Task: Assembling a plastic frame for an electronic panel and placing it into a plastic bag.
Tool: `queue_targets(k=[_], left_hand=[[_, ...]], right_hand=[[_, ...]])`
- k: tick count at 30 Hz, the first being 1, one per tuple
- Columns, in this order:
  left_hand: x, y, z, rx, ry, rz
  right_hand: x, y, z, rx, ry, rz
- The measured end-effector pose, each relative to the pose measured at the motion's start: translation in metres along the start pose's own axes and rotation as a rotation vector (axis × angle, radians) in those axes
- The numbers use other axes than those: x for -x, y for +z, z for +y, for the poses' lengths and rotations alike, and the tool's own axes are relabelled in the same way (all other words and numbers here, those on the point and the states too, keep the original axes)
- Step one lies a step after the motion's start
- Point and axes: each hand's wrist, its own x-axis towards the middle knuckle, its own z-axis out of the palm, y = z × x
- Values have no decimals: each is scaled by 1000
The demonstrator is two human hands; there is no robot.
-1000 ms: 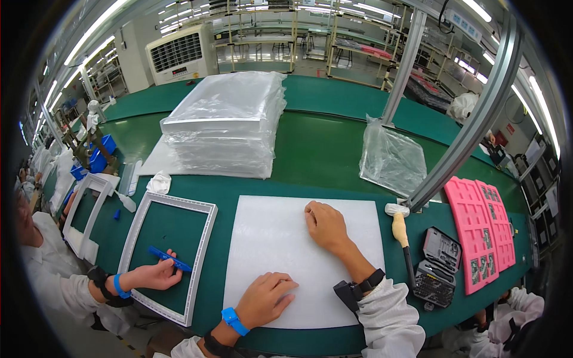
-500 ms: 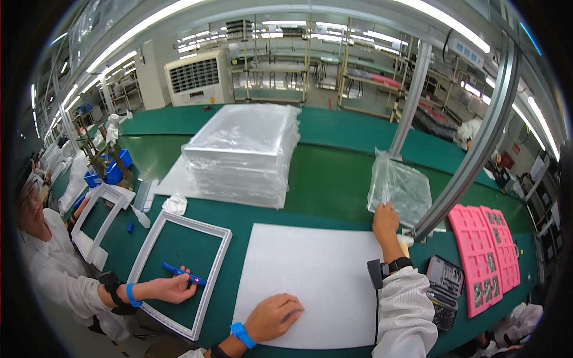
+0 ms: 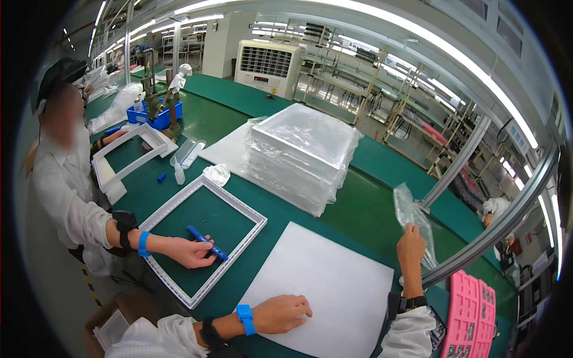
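My left hand (image 3: 283, 314) rests on a white foam sheet (image 3: 322, 268), its fingers loosely bent and nothing held in it. Farther right, my right hand (image 3: 412, 246) pinches the near end of a clear plastic bag (image 3: 413, 209), which stands partly lifted off the green bench. A white rectangular frame (image 3: 242, 230) lies left of the sheet. Over that frame a co-worker's hand (image 3: 194, 253) holds a blue marker pen (image 3: 206, 241).
A stack of plastic-wrapped white panels (image 3: 304, 158) stands behind the sheet. Metal posts (image 3: 456, 164) rise at the right, near pink trays (image 3: 468, 316). Another white frame (image 3: 132, 156), a blue bin (image 3: 156, 115) and a crumpled white cloth (image 3: 216, 174) are at the left.
The view has swung left and tilted. My right hand has raised the plastic bag, which now looks narrower and more upright. My left hand stays on the foam sheet.
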Motion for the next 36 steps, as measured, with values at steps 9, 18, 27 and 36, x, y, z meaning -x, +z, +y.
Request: queue_targets(k=[9,18,27,36], left_hand=[[-55,-40,33,782,-247,-112],[-99,3,-6,1418,-533,128],[-32,-26,14,1259,-492,-24],[23,-48,-10,1305,-443,-221]], right_hand=[[1,-93,-54,-245,-326,228],[115,-165,-113,-395,-628,-156],[55,-152,-10,-679,-25,-88],[33,-129,13,-1192,170,-847]])
